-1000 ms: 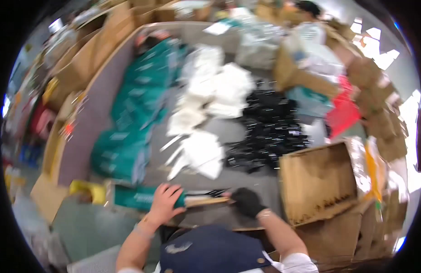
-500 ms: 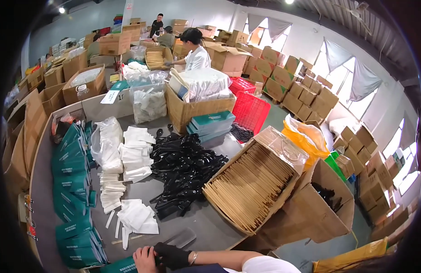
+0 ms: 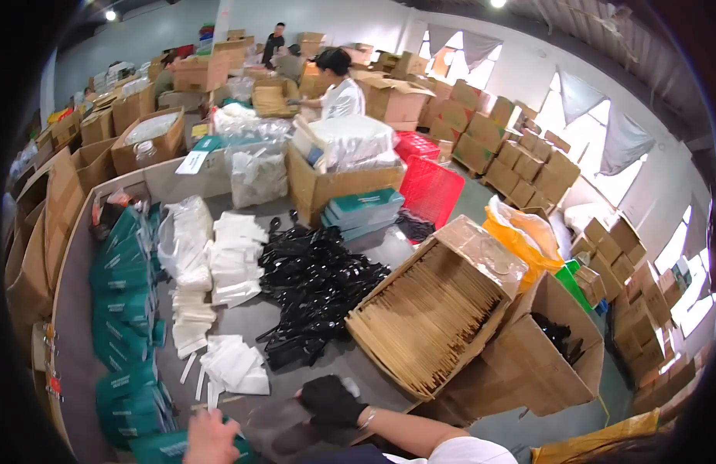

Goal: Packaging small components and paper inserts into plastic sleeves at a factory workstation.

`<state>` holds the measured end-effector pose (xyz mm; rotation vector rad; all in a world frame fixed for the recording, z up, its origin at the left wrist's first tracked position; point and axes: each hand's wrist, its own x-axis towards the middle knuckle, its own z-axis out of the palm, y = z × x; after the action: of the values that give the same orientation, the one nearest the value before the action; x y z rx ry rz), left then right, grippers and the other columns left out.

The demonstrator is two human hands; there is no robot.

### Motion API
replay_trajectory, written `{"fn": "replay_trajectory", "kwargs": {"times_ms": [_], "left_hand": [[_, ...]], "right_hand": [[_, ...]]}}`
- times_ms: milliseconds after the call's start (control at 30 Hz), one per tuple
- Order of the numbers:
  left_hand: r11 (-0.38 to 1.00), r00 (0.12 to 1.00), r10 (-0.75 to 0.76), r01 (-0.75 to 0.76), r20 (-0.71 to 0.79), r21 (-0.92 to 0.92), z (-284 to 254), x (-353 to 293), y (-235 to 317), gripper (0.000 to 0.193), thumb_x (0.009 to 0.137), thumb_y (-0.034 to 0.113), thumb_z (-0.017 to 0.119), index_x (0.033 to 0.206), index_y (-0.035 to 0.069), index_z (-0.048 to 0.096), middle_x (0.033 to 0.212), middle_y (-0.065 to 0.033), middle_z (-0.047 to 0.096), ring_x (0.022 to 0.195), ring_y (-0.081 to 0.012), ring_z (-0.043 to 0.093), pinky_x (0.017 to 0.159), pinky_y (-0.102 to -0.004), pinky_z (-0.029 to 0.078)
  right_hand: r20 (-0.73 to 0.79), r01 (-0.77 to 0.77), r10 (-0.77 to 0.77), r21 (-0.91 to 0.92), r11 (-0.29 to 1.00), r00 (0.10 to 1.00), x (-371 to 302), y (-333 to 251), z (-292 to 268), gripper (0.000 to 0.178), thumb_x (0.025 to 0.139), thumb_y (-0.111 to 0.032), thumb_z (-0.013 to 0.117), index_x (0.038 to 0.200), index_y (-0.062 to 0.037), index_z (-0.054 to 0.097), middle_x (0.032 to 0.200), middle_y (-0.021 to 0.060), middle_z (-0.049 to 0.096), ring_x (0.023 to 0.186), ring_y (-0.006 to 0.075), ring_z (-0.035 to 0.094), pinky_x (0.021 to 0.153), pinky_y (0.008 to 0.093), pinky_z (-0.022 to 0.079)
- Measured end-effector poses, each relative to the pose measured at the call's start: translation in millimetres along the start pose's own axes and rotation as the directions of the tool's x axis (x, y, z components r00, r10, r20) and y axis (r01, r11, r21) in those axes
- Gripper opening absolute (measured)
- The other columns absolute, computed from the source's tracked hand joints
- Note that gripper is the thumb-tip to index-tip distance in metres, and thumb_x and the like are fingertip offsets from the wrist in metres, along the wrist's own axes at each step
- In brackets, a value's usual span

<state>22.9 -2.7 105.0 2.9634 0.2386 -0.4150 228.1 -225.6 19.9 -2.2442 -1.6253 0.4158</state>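
My left hand, bare and smeared by motion, is low in the view over a green printed packet; I cannot tell whether it grips it. To its right is my right hand in a black glove, its fingers curled. A pale, clear edge shows just beyond that hand, and what its fingers hold, if anything, is hidden. Ahead of my hands lies a loose pile of white paper sachets. Beyond it is a heap of black plastic spoons. On the right, a carton holds rows of wrapped chopsticks.
Green packets line the table's left wall. White sachets and a clear bag lie beside them. Green boxes and a carton stand farther back. An open carton sits right. A co-worker stands beyond.
My hands, together half a second ago, have parted. The gloved right hand has moved right and forward; the left has shifted left. The view has shifted slightly.
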Motion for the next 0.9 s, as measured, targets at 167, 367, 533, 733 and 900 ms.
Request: {"fn": "replay_trajectory", "kwargs": {"times_ms": [167, 367, 533, 733, 900], "left_hand": [[0.983, 0.893, -0.183, 0.158, -0.411, -0.094, -20, -34, -92, 0.055, 0.058, 0.002, 0.075, 0.11, 0.008, 0.058, 0.131, -0.0226, 0.046, 0.119, -0.0455, 0.043, 0.1, -0.0483, 0.041], [0.717, 0.724, -0.676, 0.601, -0.14, -0.353, 39, -54, -127, 0.114, 0.061, 0.026, 0.086, 0.151, 0.02, 0.015, 0.15, -0.0309, 0.018, 0.124, -0.0572, 0.037, 0.105, -0.0533, 0.036], [0.62, 0.634, -0.772, 0.738, -0.041, -0.265, 78, -28, -147, 0.138, 0.056, 0.049, 0.088, 0.153, 0.023, -0.005, 0.152, -0.0357, 0.0, 0.131, -0.0601, 0.027, 0.106, -0.064, 0.028], [0.643, 0.642, -0.758, 0.706, -0.113, -0.296, 58, 60, -192, 0.133, 0.055, 0.046, 0.089, 0.154, 0.022, 0.002, 0.153, -0.0338, 0.005, 0.134, -0.0537, 0.029, 0.106, -0.0659, 0.026], [0.655, 0.649, -0.749, 0.693, -0.136, -0.301, 30, 142, -231, 0.13, 0.056, 0.04, 0.09, 0.153, 0.018, 0.007, 0.154, -0.0296, 0.013, 0.142, -0.0448, 0.02, 0.104, -0.0684, 0.025]], "right_hand": [[-0.14, -0.209, 0.19, -0.135, 0.969, 0.972, -25, 40, 3, 0.052, 0.061, -0.05, 0.079, 0.091, -0.0097, 0.067, 0.081, 0.0116, 0.063, 0.081, 0.033, 0.063, 0.07, 0.0462, 0.047], [-0.405, -0.17, 0.134, -0.052, 0.984, 0.904, -28, 14, 4, 0.047, 0.059, -0.039, 0.08, 0.09, -0.0074, 0.063, 0.084, 0.0145, 0.06, 0.083, 0.0339, 0.061, 0.072, 0.0453, 0.046], [-0.386, -0.186, 0.119, -0.14, 0.973, 0.915, -25, 7, 8, 0.049, 0.059, -0.039, 0.079, 0.093, -0.0073, 0.063, 0.081, 0.0121, 0.061, 0.08, 0.0322, 0.06, 0.073, 0.0455, 0.045], [-0.319, -0.258, 0.209, -0.12, 0.959, 0.924, -30, 15, 14, 0.061, 0.058, -0.038, 0.082, 0.104, -0.0073, 0.057, 0.09, 0.0108, 0.058, 0.091, 0.0328, 0.055, 0.082, 0.0459, 0.039], [-0.278, -0.347, 0.294, -0.164, 0.923, 0.914, -26, 7, -2, 0.058, 0.061, -0.042, 0.081, 0.102, -0.0066, 0.06, 0.082, 0.0103, 0.058, 0.082, 0.0334, 0.057, 0.074, 0.0456, 0.043]]}}
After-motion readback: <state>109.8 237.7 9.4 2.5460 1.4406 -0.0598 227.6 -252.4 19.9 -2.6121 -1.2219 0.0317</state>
